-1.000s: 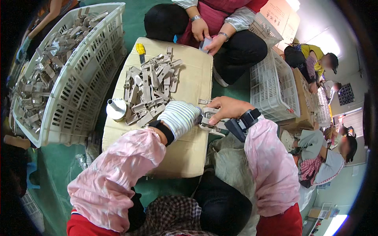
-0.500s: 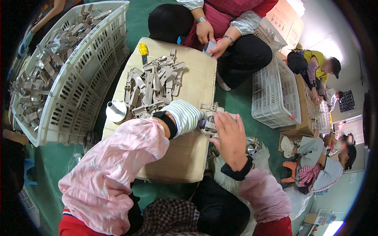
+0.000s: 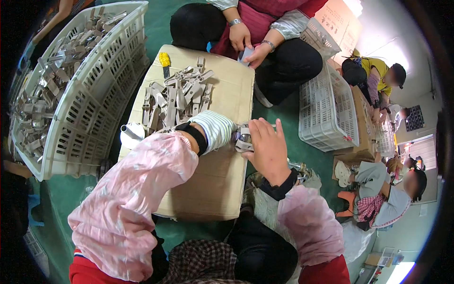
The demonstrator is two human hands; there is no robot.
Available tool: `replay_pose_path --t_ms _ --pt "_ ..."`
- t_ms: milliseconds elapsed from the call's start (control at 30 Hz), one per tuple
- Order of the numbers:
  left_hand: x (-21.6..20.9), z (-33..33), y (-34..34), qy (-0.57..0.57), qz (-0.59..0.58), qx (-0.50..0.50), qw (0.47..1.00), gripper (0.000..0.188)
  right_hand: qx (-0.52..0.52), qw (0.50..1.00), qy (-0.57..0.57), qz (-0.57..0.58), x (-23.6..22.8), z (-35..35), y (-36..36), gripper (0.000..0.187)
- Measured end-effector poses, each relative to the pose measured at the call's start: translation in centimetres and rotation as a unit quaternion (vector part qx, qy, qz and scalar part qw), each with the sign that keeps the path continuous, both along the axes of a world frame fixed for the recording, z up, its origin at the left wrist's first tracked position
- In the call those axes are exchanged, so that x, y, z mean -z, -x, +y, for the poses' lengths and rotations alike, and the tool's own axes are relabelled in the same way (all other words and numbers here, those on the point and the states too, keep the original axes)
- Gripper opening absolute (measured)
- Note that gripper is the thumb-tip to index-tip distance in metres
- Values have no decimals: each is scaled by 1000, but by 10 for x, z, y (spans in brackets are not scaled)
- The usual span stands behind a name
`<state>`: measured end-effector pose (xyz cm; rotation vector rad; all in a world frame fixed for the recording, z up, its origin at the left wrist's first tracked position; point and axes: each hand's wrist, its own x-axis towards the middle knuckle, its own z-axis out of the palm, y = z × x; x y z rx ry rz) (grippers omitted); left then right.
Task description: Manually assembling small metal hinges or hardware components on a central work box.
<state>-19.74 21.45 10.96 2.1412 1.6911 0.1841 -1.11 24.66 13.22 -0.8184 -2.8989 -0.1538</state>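
My left hand (image 3: 218, 128), wrapped in a striped cloth covering, reaches across to the right edge of a cardboard-topped surface (image 3: 203, 189). It is closed on a grey plastic piece with shiny metal on it (image 3: 243, 139); most of its fingers are hidden. Against the right side of that piece lies my right hand (image 3: 270, 150), bare, its fingers stretched out and partly spread. The right palm hides part of the piece. Beyond my left arm, similar grey plastic pieces (image 3: 179, 97) lie in a loose pile.
A yellow-handled tool (image 3: 164, 60) lies at the far left corner. Beside my left sleeve stands a metal post on a round base (image 3: 132, 134). A white crate (image 3: 94, 104) full of grey and metal parts is at left. Opposite, a co-worker's hands (image 3: 250, 49) hold a small greyish object.
My right hand has shifted a little up and left relative to the piece and covers its upper part more. My left hand keeps its hold. The whole view has moved slightly.
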Motion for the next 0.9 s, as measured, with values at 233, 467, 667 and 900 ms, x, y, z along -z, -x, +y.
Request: replay_pose_path --t_ms 233,467,667,900 --pt "7 6 5 10 10 -11 1000 20 0 996 73 -58 -11 27 13 72" --pt "10 9 7 6 -42 -42 998 21 20 981 161 -102 -21 51 19 65" --pt "-1 2 18 -70 -83 -112 988 33 25 950 287 -124 -24 76 35 58" --pt "-11 5 17 -154 0 -59 986 42 46 855 497 -142 -18 114 34 49"
